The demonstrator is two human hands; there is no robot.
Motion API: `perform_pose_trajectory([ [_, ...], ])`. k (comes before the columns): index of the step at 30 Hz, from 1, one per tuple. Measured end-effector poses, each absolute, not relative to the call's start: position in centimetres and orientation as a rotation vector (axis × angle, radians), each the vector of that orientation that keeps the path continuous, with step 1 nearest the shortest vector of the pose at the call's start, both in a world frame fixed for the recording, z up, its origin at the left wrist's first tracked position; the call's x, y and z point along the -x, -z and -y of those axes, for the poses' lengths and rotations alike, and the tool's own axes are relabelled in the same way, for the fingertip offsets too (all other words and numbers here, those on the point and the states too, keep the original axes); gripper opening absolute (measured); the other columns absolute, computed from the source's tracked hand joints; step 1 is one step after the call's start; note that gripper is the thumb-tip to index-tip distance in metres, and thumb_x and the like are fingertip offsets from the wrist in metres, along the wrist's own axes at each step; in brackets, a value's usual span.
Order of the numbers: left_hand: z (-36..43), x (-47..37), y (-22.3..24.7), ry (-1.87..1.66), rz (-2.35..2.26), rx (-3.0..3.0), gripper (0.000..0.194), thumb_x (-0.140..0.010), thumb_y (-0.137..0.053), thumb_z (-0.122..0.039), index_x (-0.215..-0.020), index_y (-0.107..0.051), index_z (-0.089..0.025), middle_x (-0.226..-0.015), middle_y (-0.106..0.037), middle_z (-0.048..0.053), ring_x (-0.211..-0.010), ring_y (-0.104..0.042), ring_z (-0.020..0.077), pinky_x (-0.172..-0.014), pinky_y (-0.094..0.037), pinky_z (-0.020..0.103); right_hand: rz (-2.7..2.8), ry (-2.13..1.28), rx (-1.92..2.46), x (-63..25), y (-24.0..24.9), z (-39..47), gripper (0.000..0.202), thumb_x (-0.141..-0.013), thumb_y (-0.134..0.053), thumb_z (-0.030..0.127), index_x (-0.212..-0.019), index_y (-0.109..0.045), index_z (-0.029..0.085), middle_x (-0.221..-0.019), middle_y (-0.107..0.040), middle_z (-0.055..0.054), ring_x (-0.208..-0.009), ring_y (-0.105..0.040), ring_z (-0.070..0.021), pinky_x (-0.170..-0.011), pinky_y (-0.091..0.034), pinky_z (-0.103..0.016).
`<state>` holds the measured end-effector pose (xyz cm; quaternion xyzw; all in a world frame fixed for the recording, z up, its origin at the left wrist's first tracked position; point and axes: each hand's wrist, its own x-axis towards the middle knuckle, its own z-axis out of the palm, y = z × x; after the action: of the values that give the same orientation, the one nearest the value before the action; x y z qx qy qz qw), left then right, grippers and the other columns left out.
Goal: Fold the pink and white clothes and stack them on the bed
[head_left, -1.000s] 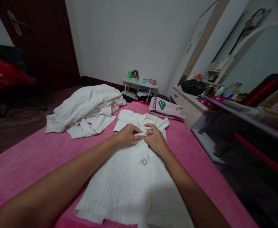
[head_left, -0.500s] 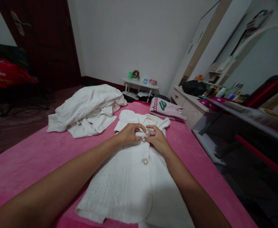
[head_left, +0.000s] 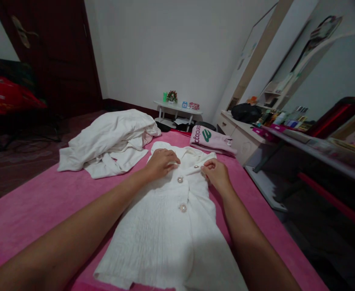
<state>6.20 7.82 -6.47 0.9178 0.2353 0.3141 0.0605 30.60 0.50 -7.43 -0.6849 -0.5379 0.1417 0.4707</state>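
A white garment (head_left: pixel 162 230) with round pearl-like buttons lies spread on the pink bed cover (head_left: pixel 38 194). Two buttons, one (head_left: pixel 180 179) above the other (head_left: pixel 182 207), sit on its front strip. A third button (head_left: pixel 196 166) is on the upper right part, close to my right fingertips. My right hand (head_left: pixel 216 173) pinches the garment's edge there. On the upper left of the garment rests my left hand (head_left: pixel 163 162), palm down with fingers loosely bent and apart, touching the cloth.
Left of the garment is a heap of white clothing (head_left: pixel 110 141). A folded pink garment with lettering (head_left: pixel 212 140) lies behind on the right. Beyond are a small white table (head_left: pixel 177 107), a cabinet (head_left: pixel 241 137) and a cluttered desk (head_left: pixel 317 145).
My hands have moved apart, the right one outward with the garment's edge, the left one slightly left and up. The third button has come into view.
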Motion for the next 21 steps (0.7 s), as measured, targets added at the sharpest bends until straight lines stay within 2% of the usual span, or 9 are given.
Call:
perform_pose_trajectory([
  [2,-8.8,-6.0,6.9,-0.991,-0.735,-2.741,0.028,-0.085,-0.05,-0.01,-0.102,-0.069,-0.022,-0.107,-0.067,0.004,-0.102,-0.058,0.0197,-0.093,-0.039,0.035,1.333,-0.206,1.733,-31.8,7.6,-0.9,0.007,-0.064,-0.061,0.023,-0.068,-0.059,0.018,-0.059,-0.059,0.001,-0.051,-0.056,-0.0135,-0.049,-0.04,-0.024],
  [4,-9.7,-6.1,7.5,-1.02,-0.738,-2.711,0.038,-0.081,-0.045,-0.003,-0.107,-0.067,-0.02,-0.113,-0.066,0.005,-0.107,-0.058,0.0186,-0.095,-0.041,0.033,1.36,-0.18,1.735,-32.3,8.0,-1.2,0.008,-0.065,-0.06,0.021,-0.071,-0.063,0.017,-0.065,-0.064,-0.001,-0.055,-0.058,-0.0148,-0.053,-0.044,-0.025],
  [8,-10.9,-6.9,8.3,-0.946,-0.745,-2.747,0.055,-0.08,-0.043,-0.001,-0.129,-0.055,-0.023,-0.139,-0.051,0.006,-0.119,-0.053,0.0183,-0.096,-0.043,0.03,1.438,-0.291,1.658,-31.5,9.2,-1.6,0.028,-0.076,-0.054,0.027,-0.098,-0.067,0.015,-0.075,-0.069,-0.004,-0.059,-0.062,-0.016,-0.059,-0.047,-0.027],
  [10,-11.3,-7.2,8.2,-0.783,-0.75,-2.811,0.06,-0.079,-0.046,-0.003,-0.134,-0.051,-0.027,-0.139,-0.051,0.004,-0.116,-0.055,0.0184,-0.091,-0.045,0.027,1.506,-0.306,1.64,-31.0,9.9,-1.7,0.037,-0.083,-0.05,0.032,-0.112,-0.065,0.014,-0.083,-0.07,-0.006,-0.066,-0.064,-0.017,-0.064,-0.049,-0.028],
  [13,-11.8,-7.4,7.5,-0.534,-0.802,-2.872,0.048,-0.077,-0.055,-0.009,-0.12,-0.063,-0.029,-0.115,-0.066,0.003,-0.101,-0.062,0.0193,-0.078,-0.045,0.024,1.637,-0.217,1.669,-30.8,10.7,-1.8,0.035,-0.088,-0.047,0.032,-0.112,-0.066,0.016,-0.101,-0.07,-0.01,-0.088,-0.065,-0.0198,-0.079,-0.048,-0.031],
  [16,-12.4,-7.2,6.7,-0.554,-0.934,-2.887,0.03,-0.075,-0.062,-0.014,-0.099,-0.072,-0.026,-0.096,-0.067,0.003,-0.087,-0.063,0.0195,-0.067,-0.042,0.024,1.701,-0.135,1.757,-30.7,10.8,-1.7,0.029,-0.091,-0.045,0.029,-0.103,-0.069,0.019,-0.106,-0.07,-0.009,-0.099,-0.062,-0.0203,-0.085,-0.044,-0.03],
  [18,-12.6,-7.0,6.2,-0.707,-1.015,-2.881,0.021,-0.077,-0.063,-0.018,-0.093,-0.073,-0.025,-0.095,-0.066,0.003,-0.083,-0.062,0.0186,-0.065,-0.04,0.025,1.717,-0.111,1.818,-30.5,10.7,-1.6,0.027,-0.092,-0.044,0.028,-0.097,-0.07,0.022,-0.099,-0.071,-0.006,-0.093,-0.063,-0.0188,-0.079,-0.043,-0.028],
  [21,-12.5,-6.9,5.3,-0.944,-1.047,-2.87,0.015,-0.082,-0.061,-0.022,-0.09,-0.074,-0.025,-0.11,-0.063,0.004,-0.084,-0.06,0.0175,-0.067,-0.04,0.026,1.726,-0.063,1.904,-29.9,10.4,-1.3,0.018,-0.089,-0.051,0.028,-0.089,-0.069,0.023,-0.091,-0.07,-0.004,-0.085,-0.062,-0.017,-0.07,-0.04,-0.025],
])
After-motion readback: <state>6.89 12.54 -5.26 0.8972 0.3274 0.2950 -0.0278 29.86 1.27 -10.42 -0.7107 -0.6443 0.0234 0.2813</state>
